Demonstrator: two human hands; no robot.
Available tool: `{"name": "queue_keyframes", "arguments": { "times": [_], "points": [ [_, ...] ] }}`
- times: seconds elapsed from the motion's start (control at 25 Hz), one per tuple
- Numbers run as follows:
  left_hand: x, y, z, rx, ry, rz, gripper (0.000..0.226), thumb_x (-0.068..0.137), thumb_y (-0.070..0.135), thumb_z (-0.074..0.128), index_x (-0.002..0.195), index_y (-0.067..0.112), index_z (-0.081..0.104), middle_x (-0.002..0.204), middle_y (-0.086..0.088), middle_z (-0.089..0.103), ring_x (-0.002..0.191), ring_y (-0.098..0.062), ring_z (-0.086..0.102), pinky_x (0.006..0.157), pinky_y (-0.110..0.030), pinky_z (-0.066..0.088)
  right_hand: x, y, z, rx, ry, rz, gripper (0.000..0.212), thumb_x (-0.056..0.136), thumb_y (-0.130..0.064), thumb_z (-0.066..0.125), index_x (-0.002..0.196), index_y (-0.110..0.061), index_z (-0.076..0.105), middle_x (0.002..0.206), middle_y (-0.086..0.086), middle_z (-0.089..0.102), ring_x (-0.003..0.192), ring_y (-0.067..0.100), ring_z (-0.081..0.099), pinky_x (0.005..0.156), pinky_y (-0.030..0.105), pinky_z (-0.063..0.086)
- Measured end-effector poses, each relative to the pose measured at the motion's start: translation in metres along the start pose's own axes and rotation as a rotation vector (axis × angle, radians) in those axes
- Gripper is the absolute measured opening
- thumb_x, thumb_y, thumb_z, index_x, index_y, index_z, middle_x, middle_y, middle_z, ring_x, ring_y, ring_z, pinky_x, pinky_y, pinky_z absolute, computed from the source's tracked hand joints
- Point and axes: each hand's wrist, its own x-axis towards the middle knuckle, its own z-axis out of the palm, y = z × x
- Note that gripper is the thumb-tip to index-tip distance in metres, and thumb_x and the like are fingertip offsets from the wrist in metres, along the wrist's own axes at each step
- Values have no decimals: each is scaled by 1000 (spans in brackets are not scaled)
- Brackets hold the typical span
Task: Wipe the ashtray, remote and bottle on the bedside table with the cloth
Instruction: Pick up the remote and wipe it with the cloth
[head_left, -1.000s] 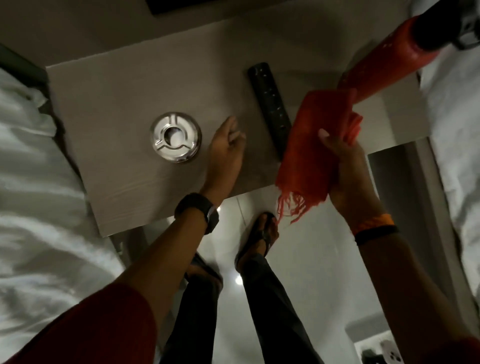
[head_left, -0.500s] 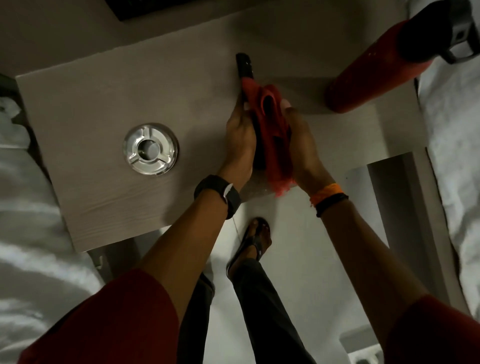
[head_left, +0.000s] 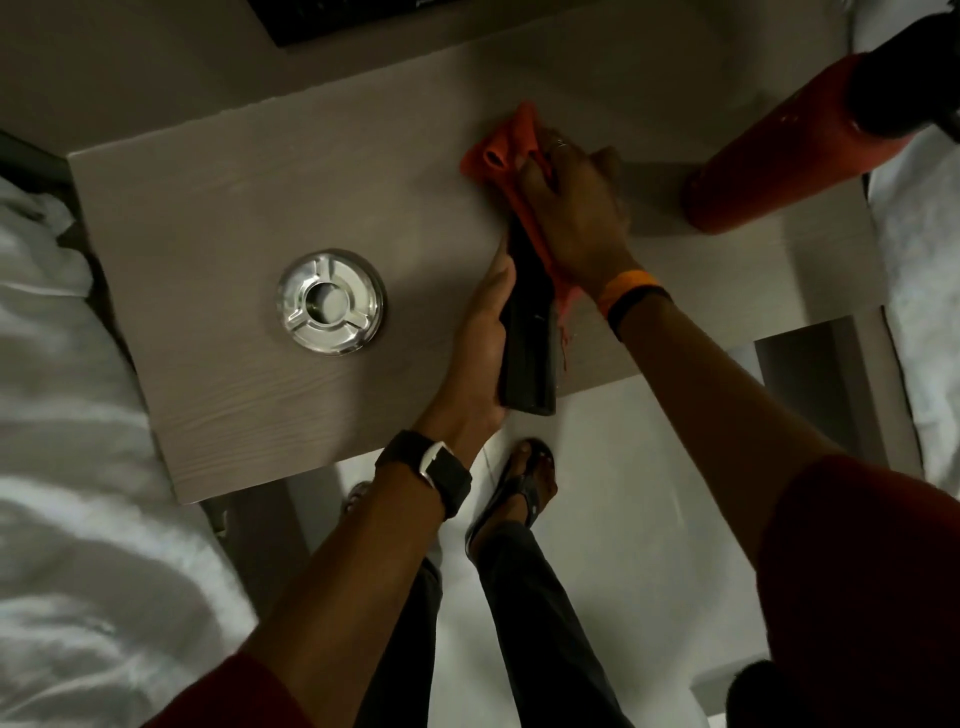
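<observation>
Left hand (head_left: 480, 343) clamped round the near half of the black remote (head_left: 527, 358), thumb along its left side, fingers hidden beneath. Remote lying lengthwise at the front edge of the bedside table (head_left: 249, 208), its near end jutting just past that edge over the floor. Right hand (head_left: 571, 208) closed on the orange cloth (head_left: 506, 156), pressing it down over the far half of the remote; cloth bunched and folded beyond the knuckles, a frayed fringe trailing back along the remote's right side. Ring on one finger of that hand, orange and black bands on the wrist, dark watch (head_left: 431, 470) on the other wrist.

Round metal ashtray (head_left: 331, 301) resting left of centre on the table, well apart from both hands, untouched. Red bottle (head_left: 789, 150) with a dark cap standing near the back right corner, leaning in the view toward the upper right, close to the right hand but not touching it. White bedding (head_left: 57, 415) along the left edge of the table. Sandalled foot (head_left: 522, 483) on the pale floor below the front edge.
</observation>
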Motion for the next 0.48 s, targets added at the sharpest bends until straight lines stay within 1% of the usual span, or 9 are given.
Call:
{"name": "queue_keyframes", "arguments": {
  "times": [0.08,0.16,0.24,0.28,0.32,0.36,0.4,0.44,0.48],
  "points": [
    [0,5,-6,-64,-22,-8,45,108,39,30,150,23,39,146,-16,53,118,-30,61,99,-43,54,-11,-4,-2,-31,22,-29,47,103,-41,39,146,-23,46,146,1,55,127,31,47,95,36,43],
    [3,12,-7,-88,55,-42,46,107,44,33,140,20,54,135,-14,63,107,-24,68,84,-35,59,-54,-8,-1,-75,44,-89,48,100,-39,40,144,-21,49,148,5,54,115,32,51,80,30,39],
    [6,16,-8,-58,107,-75,52,105,48,35,102,19,78,97,-6,79,86,-19,75,72,-28,63,-102,-15,-2,-8,46,-110,51,98,-39,41,143,-16,50,139,13,60,94,25,54,71,23,35],
    [7,15,-11,-58,129,-77,57,104,48,35,85,18,80,80,-4,78,72,-16,75,64,-25,63,-120,-16,-3,59,23,-103,54,96,-40,40,141,-13,52,128,17,66,84,19,52,68,19,34],
    [7,17,-14,-76,151,-72,58,104,47,35,78,16,76,69,-2,76,62,-14,73,58,-22,61,-134,-20,-6,144,-28,-71,55,93,-41,40,137,-12,55,113,15,70,76,14,50,65,18,35],
    [10,17,-18,-91,169,-68,55,104,46,34,78,15,71,62,-1,73,56,-12,70,54,-20,60,-146,-22,-11,229,-72,-37,50,91,-42,42,129,-15,61,98,8,70,68,12,49,61,20,39],
    [10,19,-21,-92,161,-68,50,105,44,33,82,14,66,58,1,70,52,-10,68,51,-19,57,-155,-23,-17,329,-108,1,38,92,-41,47,118,-22,65,85,0,68,63,13,53,58,25,45],
    [12,22,-23,-46,164,-56,46,106,42,34,90,12,65,59,3,68,51,-8,66,49,-19,56,-159,-22,-24,473,-125,60,23,94,-36,52,110,-29,67,79,-3,68,65,17,60,60,27,52],
    [15,26,-24,34,195,-27,40,105,39,39,104,9,64,64,3,67,53,-7,64,50,-19,54,-158,-20,-31,634,-127,144,16,97,-27,54,103,-31,69,79,-2,71,72,17,68,64,23,56]
  ]
}}
